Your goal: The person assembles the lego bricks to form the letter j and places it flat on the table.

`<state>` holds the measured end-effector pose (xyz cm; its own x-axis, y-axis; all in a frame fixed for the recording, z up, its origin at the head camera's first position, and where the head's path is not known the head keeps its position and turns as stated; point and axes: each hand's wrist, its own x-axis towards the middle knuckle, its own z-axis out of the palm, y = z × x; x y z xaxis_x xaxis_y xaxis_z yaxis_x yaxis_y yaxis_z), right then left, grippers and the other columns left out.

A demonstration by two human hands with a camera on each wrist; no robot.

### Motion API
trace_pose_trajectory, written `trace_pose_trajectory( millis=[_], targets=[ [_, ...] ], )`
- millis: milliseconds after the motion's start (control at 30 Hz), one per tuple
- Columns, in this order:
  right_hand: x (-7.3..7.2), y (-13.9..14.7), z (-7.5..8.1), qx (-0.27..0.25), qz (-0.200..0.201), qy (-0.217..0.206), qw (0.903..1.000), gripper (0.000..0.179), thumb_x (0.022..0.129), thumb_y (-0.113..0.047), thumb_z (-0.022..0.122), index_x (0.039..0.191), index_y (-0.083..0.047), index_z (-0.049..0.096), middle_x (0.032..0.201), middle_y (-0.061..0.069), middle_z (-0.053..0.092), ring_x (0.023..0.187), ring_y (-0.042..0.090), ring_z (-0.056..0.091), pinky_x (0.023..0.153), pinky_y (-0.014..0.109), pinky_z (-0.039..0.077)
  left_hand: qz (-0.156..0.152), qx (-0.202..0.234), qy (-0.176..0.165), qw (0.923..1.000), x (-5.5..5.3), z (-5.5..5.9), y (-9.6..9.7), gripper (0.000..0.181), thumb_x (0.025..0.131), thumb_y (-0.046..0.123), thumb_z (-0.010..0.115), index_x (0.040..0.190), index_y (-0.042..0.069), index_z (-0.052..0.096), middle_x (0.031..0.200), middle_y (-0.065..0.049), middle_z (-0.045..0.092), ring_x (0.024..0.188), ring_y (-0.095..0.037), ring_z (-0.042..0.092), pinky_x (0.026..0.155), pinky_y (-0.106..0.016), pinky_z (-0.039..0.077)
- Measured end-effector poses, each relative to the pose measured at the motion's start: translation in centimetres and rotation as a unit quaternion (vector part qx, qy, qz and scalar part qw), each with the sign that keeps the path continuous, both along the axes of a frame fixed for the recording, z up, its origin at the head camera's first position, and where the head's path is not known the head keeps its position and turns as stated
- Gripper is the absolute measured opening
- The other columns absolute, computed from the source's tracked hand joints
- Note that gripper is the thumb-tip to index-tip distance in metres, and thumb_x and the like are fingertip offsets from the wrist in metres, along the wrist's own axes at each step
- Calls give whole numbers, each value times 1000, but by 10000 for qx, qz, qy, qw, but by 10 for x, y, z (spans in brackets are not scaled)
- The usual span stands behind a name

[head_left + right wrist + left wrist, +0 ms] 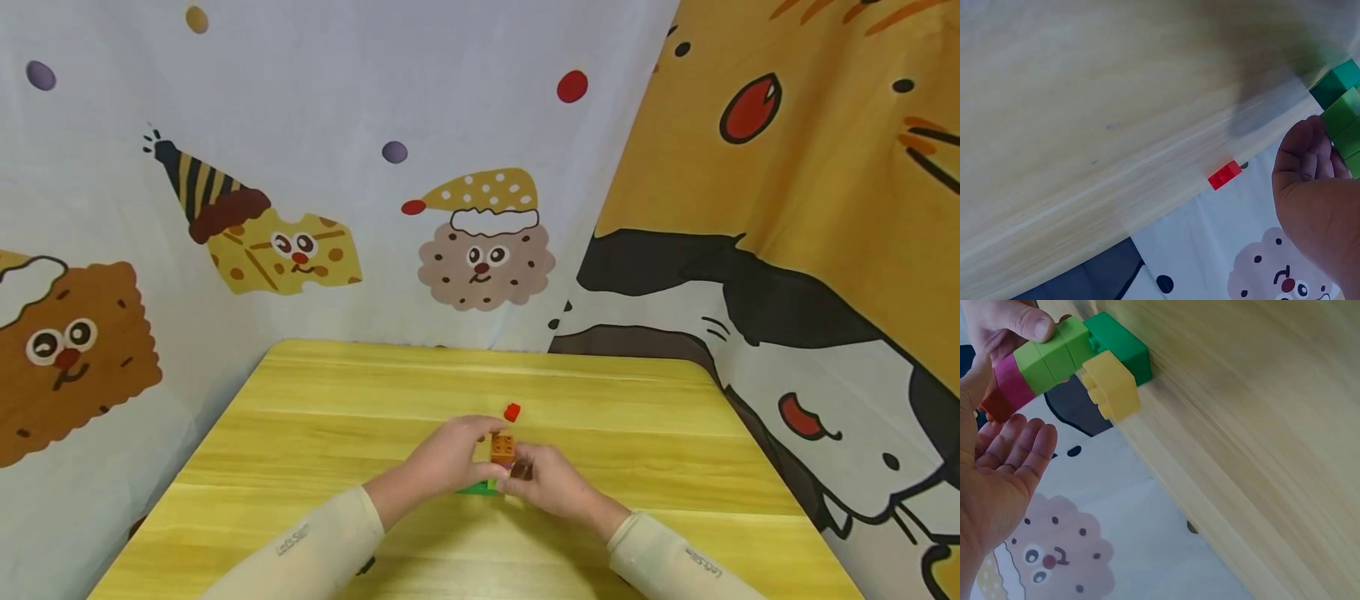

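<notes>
A tower of toy building blocks stands on the table: a dark green block at the bottom, lime green blocks above it, then a pink block and an orange block on top. My left hand holds the orange block from the left, thumb on the near side and fingers on the far side. From the other side my right hand grips the tower lower down, its thumb against the lime green blocks in the left wrist view. A yellow block sits beside the dark green one.
A loose red block lies on the wooden table just beyond the tower. Behind the table hangs a cloth printed with cartoon figures. A small black object shows beside the left sleeve.
</notes>
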<state>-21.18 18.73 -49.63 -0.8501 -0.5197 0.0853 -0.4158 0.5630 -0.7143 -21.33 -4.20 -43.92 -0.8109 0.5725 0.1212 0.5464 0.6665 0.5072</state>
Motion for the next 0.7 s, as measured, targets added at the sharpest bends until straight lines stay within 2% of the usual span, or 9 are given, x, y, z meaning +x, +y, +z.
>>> trace_pose_trajectory(
  millis=[100, 333, 567, 700],
  targets=[
    [0, -1, 1, -2, -104, 128, 9999, 34, 97, -36, 80, 122, -15, 70, 104, -2, 76, 91, 9, 69, 77, 22, 60, 60, 1, -103, 9999, 0, -4, -9, 75, 90, 47, 85, 152, 14, 58, 151, -5, 65, 125, -25, 70, 103, -40, 61],
    [1, -1, 9, -160, -307, 472, 9983, 69, 97, -39, 79, 152, -6, 53, 109, -2, 76, 102, 16, 69, 87, 27, 60, 242, -193, -48, 9995, 1, -16, -28, 76, 87, 46, 88, 149, 12, 61, 147, -9, 67, 134, -31, 64, 111, -50, 56],
    [5, -2, 18, -551, -221, 689, 9959, 63, 99, -36, 78, 152, -13, 53, 109, -3, 77, 100, 11, 69, 89, 38, 62, 226, -407, 167, 9988, 2, -26, -38, 67, 85, 43, 90, 138, 9, 68, 141, -11, 70, 134, -34, 64, 112, -51, 55],
    [6, -1, 17, -675, -192, 710, 9950, 58, 99, -33, 78, 150, -16, 55, 110, -2, 78, 99, 12, 69, 88, 36, 61, 151, -505, 371, 9979, 2, -35, -39, 64, 83, 41, 92, 134, 9, 70, 137, -10, 73, 129, -31, 67, 109, -48, 57]
  ],
)
